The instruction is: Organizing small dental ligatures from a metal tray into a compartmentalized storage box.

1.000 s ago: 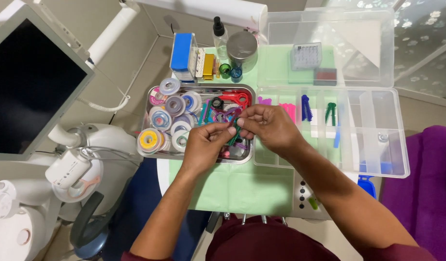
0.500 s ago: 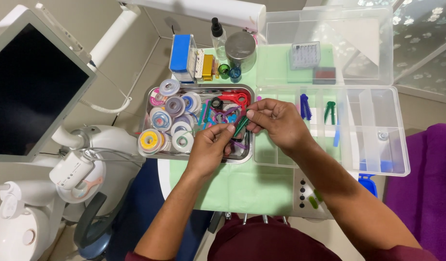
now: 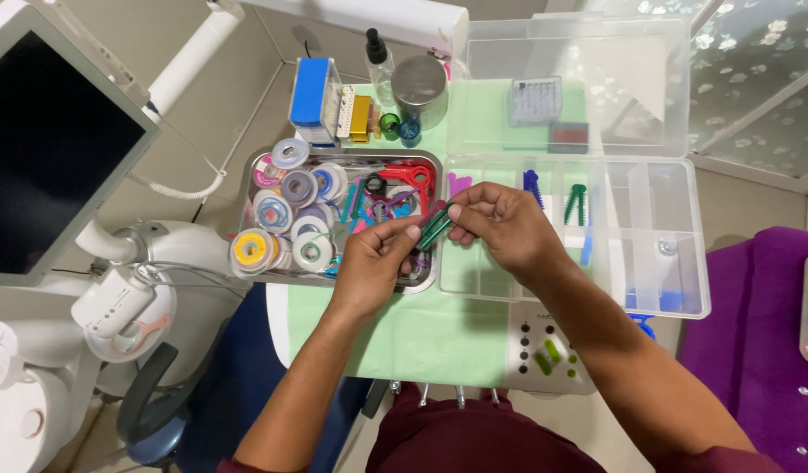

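My left hand [image 3: 372, 265] and my right hand [image 3: 503, 226] meet over the right end of a steel tray [image 3: 258, 165]. Both pinch a small green plastic stick [image 3: 435, 228] between thumb and fingertips, my left hand at its lower end and my right hand at its upper end. The tray holds several coloured spools [image 3: 272, 210] and loose coloured plastic pieces [image 3: 388, 194]. Right of the hands lies an open clear compartment box [image 3: 676, 263], with a blue piece [image 3: 533, 186] and a green piece [image 3: 577, 203] in its cells.
Behind the tray stand a blue box [image 3: 309, 91], a yellow block [image 3: 360, 116], a dropper bottle [image 3: 377, 58] and a round metal tin [image 3: 419, 86]. A dark monitor [image 3: 45, 149] and white dental unit parts [image 3: 115, 302] fill the left. A green cloth [image 3: 439, 337] covers the table.
The green stick has come up out of the tray and now sits between both hands at the tray's right edge. The view has shifted slightly to the right.
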